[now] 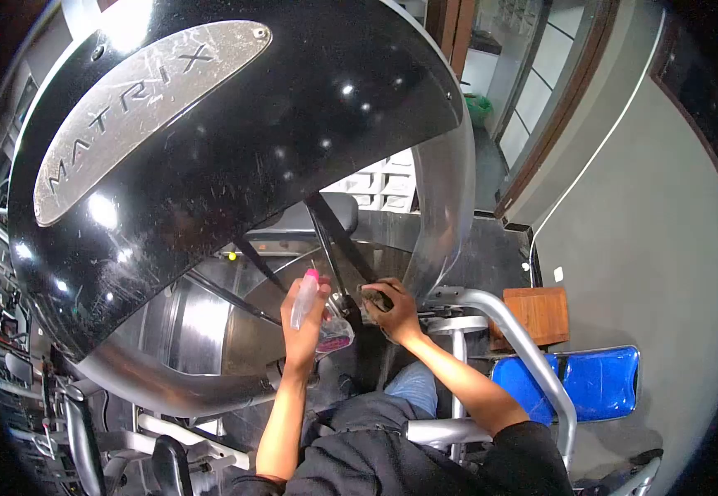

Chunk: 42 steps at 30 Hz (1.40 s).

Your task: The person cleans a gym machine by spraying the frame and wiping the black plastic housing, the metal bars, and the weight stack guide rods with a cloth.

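Note:
A clear spray bottle (334, 337) with a pink nozzle and pink liquid low inside is in my left hand (303, 318), its fingers wrapped round the neck. My right hand (396, 312) is closed on a dark, crumpled cloth (380, 299), just right of the bottle. Both hands are in front of the hub of a large round machine, where dark spokes (323, 240) meet. Its black cover (251, 124) bears a worn silver MATRIX plate (152, 107) at the upper left.
A curved grey metal rail (533, 364) rises beside my right arm. Beyond it are two blue seats (600, 383) and a wooden stool (536, 316) by the grey wall. Black padded handles (84, 442) and pale frame bars stand at the lower left.

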{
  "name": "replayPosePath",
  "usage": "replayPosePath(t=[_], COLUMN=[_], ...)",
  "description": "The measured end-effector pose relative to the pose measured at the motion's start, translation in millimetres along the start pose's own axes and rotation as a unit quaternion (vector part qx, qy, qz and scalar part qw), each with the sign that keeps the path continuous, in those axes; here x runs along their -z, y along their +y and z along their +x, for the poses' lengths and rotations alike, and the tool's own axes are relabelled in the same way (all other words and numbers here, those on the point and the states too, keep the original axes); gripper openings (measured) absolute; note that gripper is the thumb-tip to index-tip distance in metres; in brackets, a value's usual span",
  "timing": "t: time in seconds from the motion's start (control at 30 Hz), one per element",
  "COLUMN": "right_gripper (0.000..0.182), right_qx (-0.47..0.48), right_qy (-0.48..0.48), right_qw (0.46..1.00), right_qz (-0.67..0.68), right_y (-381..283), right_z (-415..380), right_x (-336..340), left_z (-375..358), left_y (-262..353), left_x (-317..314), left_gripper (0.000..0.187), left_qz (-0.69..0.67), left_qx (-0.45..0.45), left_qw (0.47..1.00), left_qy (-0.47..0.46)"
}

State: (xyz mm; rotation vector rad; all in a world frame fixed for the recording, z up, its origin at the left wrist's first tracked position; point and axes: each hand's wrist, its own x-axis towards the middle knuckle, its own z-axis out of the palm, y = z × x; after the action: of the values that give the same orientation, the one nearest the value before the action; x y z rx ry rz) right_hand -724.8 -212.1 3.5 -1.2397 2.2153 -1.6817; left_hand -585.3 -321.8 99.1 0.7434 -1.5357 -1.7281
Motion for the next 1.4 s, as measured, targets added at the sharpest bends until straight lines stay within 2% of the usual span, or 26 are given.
replayPosePath(t=[0.03, 0.1, 0.13, 0.2, 0.23, 0.3, 0.37, 0.4, 0.5, 0.53, 0.57, 0.63, 0.73, 0.83, 0.87, 0.93, 1.03, 1.1, 1.23, 1.3, 1.37, 1.4], right_gripper=[0.026, 0.025, 0.025, 0.025, 0.026, 0.023, 0.022, 0.021, 0.024, 0.024, 0.024, 0.025, 0.026, 0.026, 0.026, 0.026, 0.026, 0.029, 0.028, 0.027, 0.027, 0.028], right_qx=[0.002, 0.067, 0.066, 0.128, 0.166, 0.155, 0.147, 0.139, 0.097, 0.104, 0.114, 0.041, -0.02, -0.061, -0.063, 0.04, 0.072, 0.083, 0.029, -0.087, -0.093, -0.165], right_qy=[0.004, -0.047, -0.045, -0.048, 0.028, 0.103, 0.118, 0.133, 0.046, 0.039, 0.075, 0.027, -0.021, 0.0, 0.001, 0.065, 0.077, 0.067, 0.041, 0.001, -0.002, -0.026], right_qw=[1.0, 0.996, 0.997, 0.988, 0.981, 0.973, 0.975, 0.976, 0.991, 0.992, 0.99, 0.999, 1.0, 0.998, 0.998, 0.996, 0.993, 0.993, 0.997, 0.996, 0.996, 0.986], right_qz=[-0.002, 0.021, 0.02, 0.073, 0.094, 0.139, 0.119, 0.1, 0.083, 0.057, 0.04, 0.004, -0.006, 0.031, 0.032, 0.043, 0.06, 0.058, 0.054, 0.034, 0.01, 0.019], right_y=[1, -2, -17, -43, -50, -72, -83, -86, -62, -46, -18, 9, 40, 14, 2, -22, -35, -20, 20, 45, 66, 72], right_z=[4, 15, 25, 47, 56, 66, 73, 75, 58, 47, 25, 4, -11, 4, 11, 23, 31, 28, 8, -7, -20, -24], right_x=[3, 10, 18, 35, 35, 39, 33, 29, 9, 2, -7, -2, 3, 1, -1, -2, -1, -4, -9, -9, -7, -3], left_z=[2, 4, 5, 7, 9, 9, 11, 12, 13, 13, 13, 12, 16, 26, 27, 30, 34, 39, 45, 48, 48, 46], left_y=[-3, -7, -8, -12, -13, -17, -21, -20, -17, -16, -16, -16, -33, -53, -56, -55, -63, -71, -83, -94, -111, -109], left_x=[0, 0, 1, 4, 5, 6, 6, 5, -1, -3, -5, -12, -15, -11, -11, -12, -8, -7, -8, -8, -8, -13], left_gripper=[0.024, 0.023, 0.023, 0.022, 0.022, 0.022, 0.035, 0.035, 0.024, 0.024, 0.024, 0.022, 0.02, 0.019, 0.02, 0.019, 0.018, 0.018, 0.02, 0.019, 0.023, 0.02], left_qz=[0.012, 0.023, 0.02, 0.016, 0.023, 0.028, 0.045, 0.045, 0.047, 0.03, 0.012, 0.008, 0.008, 0.019, 0.029, 0.024, 0.026, 0.036, 0.016, 0.015, 0.002, -0.008], left_qx=[0.002, 0.005, 0.016, 0.03, 0.028, 0.029, 0.04, 0.041, 0.019, 0.022, 0.025, 0.02, 0.013, 0.011, 0.012, 0.018, 0.017, 0.012, -0.004, 0.004, -0.015, -0.017], left_qw=[1.0, 1.0, 1.0, 0.999, 0.999, 0.999, 0.998, 0.997, 0.998, 0.999, 0.999, 0.999, 0.999, 0.999, 0.998, 0.998, 0.997, 0.995, 0.991, 0.988, 0.984, 0.982], left_qy=[-0.003, -0.007, -0.011, -0.016, -0.02, -0.023, -0.037, -0.038, -0.028, -0.034, -0.04, -0.034, -0.034, -0.041, -0.047, -0.051, -0.071, -0.088, -0.133, -0.156, -0.176, -0.186])
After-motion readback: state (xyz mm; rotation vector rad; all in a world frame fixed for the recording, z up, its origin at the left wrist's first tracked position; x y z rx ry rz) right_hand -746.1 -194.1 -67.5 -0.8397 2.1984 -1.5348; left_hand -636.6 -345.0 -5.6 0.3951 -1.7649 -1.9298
